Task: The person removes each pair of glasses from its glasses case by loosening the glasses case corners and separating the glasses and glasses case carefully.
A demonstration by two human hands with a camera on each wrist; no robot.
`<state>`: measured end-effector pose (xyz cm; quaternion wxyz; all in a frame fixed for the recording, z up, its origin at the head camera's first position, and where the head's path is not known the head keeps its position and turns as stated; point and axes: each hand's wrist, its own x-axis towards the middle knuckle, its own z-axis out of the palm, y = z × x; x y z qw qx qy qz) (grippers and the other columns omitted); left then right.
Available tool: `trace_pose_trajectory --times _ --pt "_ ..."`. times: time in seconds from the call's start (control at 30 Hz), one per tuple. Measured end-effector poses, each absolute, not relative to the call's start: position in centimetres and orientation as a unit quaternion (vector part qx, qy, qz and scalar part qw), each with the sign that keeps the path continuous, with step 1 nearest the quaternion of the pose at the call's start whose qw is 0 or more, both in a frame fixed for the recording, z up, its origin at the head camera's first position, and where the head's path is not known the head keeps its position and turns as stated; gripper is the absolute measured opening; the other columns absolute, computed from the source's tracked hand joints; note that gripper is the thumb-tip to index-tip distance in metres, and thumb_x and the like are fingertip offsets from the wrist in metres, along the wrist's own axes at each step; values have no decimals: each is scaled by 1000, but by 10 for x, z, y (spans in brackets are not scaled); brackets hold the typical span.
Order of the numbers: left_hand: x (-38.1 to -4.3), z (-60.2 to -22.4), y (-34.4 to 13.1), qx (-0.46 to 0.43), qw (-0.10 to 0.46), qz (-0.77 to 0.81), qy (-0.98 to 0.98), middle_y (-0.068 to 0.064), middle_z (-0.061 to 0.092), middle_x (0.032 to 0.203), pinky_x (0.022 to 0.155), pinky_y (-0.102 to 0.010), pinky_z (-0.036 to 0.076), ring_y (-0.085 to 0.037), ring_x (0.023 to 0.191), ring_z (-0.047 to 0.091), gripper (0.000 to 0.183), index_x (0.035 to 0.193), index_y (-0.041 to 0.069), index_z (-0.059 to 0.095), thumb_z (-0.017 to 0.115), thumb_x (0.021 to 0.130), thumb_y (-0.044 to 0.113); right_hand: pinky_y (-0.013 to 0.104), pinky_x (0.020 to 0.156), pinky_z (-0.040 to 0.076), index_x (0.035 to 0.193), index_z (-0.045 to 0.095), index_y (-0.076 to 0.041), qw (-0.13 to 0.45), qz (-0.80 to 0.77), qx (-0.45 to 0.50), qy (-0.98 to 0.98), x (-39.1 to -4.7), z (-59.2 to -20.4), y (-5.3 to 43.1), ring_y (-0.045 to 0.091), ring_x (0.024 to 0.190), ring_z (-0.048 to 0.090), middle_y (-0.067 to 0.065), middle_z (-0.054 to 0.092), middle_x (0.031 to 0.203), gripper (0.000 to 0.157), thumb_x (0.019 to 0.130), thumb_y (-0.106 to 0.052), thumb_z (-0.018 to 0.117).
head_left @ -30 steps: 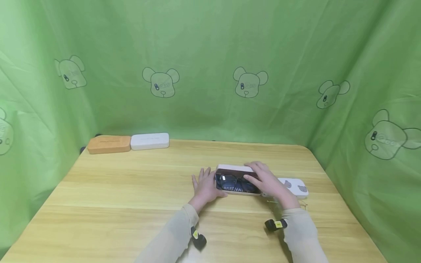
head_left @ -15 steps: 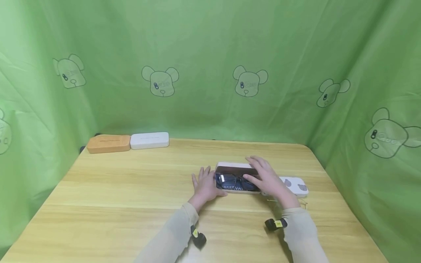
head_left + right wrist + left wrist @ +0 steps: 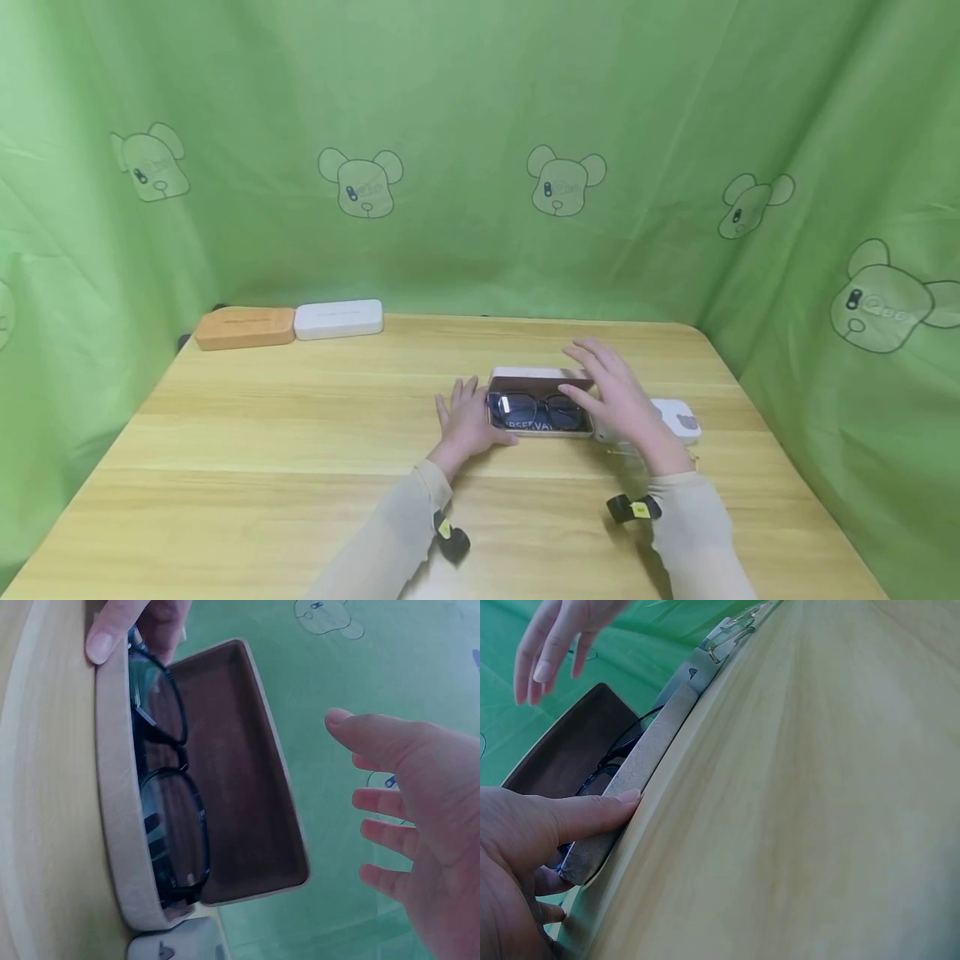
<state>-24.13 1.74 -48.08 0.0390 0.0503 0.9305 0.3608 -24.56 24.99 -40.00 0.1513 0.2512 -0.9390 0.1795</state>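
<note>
An eyeglass case (image 3: 543, 434) with a pale outside and brown lining lies on the table, its lid (image 3: 232, 772) tilted back. Dark-framed eyeglasses (image 3: 534, 410) rest inside, over a dark blue cloth with pale letters. My left hand (image 3: 467, 425) grips the left end of the case, thumb (image 3: 604, 814) along its front wall and other fingers round the end. My right hand (image 3: 618, 404) is held up by the right end of the lid, fingers spread and touching nothing. In the right wrist view a gap shows between that hand (image 3: 427, 802) and the lid.
Right of the open case lies a white case with grey bear prints (image 3: 678, 421), partly behind my right arm. Thin-framed glasses (image 3: 731, 641) are near it. An orange case (image 3: 246, 328) and a white case (image 3: 339, 320) sit at the far left corner. Green curtains surround the table.
My right hand has lifted away from the case's lid, up and slightly to the right. The left hand keeps its place on the case, and the eyeglasses have stayed inside.
</note>
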Motion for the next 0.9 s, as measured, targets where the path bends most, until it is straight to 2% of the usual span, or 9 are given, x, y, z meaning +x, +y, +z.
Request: trace_pose_trajectory --times 0.37,0.6,0.9 --pt "-243 -482 18 50 35 350 935 -12 32 159 119 -66 -2 -38 150 16 100 142 12 48 89 58 47 63 111 33 115 66 -9 223 158 317 -908 -239 -393 237 42 133 44 17 52 141 39 80 -25 77" --pt "-244 -483 18 53 36 350 935 -12 32 159 119 -67 -2 -38 150 16 99 142 12 48 89 58 47 61 114 30 105 71 -13 198 130 317 -918 -243 -407 232 41 137 40 17 50 143 31 80 -29 77" --pt "-243 -482 17 55 34 356 932 -13 33 158 118 -67 -1 -39 150 18 97 139 10 50 90 58 46 61 114 30 99 71 -12 176 113 294 -933 -246 -422 225 43 138 38 20 51 142 26 78 -26 80"
